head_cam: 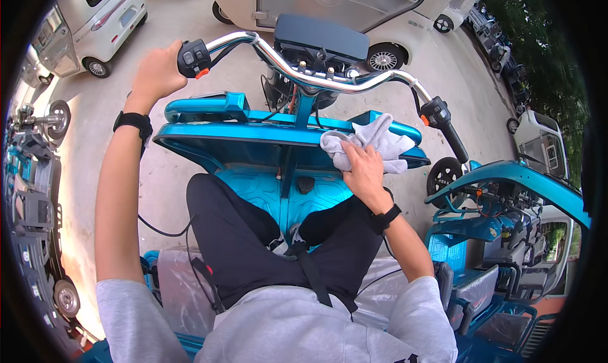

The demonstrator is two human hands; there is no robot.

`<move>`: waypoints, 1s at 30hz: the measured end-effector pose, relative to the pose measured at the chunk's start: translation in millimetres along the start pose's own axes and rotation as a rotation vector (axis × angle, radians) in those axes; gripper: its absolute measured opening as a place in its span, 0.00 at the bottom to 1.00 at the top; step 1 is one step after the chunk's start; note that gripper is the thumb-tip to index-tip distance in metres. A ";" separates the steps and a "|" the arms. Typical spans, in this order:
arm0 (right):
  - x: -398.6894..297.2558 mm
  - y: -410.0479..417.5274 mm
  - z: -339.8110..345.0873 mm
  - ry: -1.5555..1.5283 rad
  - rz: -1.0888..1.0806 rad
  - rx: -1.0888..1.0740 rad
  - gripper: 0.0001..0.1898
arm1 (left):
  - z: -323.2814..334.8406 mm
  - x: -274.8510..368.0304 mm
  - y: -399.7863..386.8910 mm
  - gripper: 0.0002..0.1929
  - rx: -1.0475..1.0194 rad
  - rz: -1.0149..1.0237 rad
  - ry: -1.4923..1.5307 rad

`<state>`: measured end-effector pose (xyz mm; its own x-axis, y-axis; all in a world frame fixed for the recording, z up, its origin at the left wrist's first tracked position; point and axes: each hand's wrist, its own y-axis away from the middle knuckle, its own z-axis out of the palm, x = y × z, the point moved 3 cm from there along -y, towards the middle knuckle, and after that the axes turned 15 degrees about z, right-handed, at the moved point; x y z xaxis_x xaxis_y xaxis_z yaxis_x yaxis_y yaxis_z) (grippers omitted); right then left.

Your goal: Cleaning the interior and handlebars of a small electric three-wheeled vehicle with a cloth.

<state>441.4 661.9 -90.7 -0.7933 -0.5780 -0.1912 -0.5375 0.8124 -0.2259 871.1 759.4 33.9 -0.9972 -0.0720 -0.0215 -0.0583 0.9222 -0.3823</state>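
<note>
Around the left grip of the chrome handlebar my left hand is closed, beside a black switch housing with an orange button. My right hand grips a crumpled light grey cloth, which lies against the right end of the blue front panel. The right handlebar grip is free, ahead and to the right of that hand. A dark display unit sits at the handlebar's centre. Below the panel, a black pedal stands on the blue footwell floor.
I sit on a plastic-covered seat, with black cables beside my legs. A white enclosed vehicle stands ahead, another white vehicle at the left. Close on the right is a blue tricycle. More vehicles line the left side.
</note>
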 end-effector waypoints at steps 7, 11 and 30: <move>-14.9 -46.0 -64.1 -1.099 0.393 -0.065 0.22 | 0.7 4.5 -0.4 0.22 -0.007 -0.012 -0.002; -21.5 -66.7 -140.1 -1.361 0.258 0.320 0.23 | 0.1 -5.2 3.9 0.23 0.016 0.000 0.015; -55.7 -142.5 -54.8 -0.036 -0.278 0.022 0.40 | 1.4 -1.0 -0.3 0.23 -0.021 -0.013 0.019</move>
<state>546.5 582.6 4.5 -0.6056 -0.7810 -0.1525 -0.7263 0.6208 -0.2952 872.1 758.6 32.8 -0.9970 -0.0771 0.0005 -0.0720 0.9289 -0.3633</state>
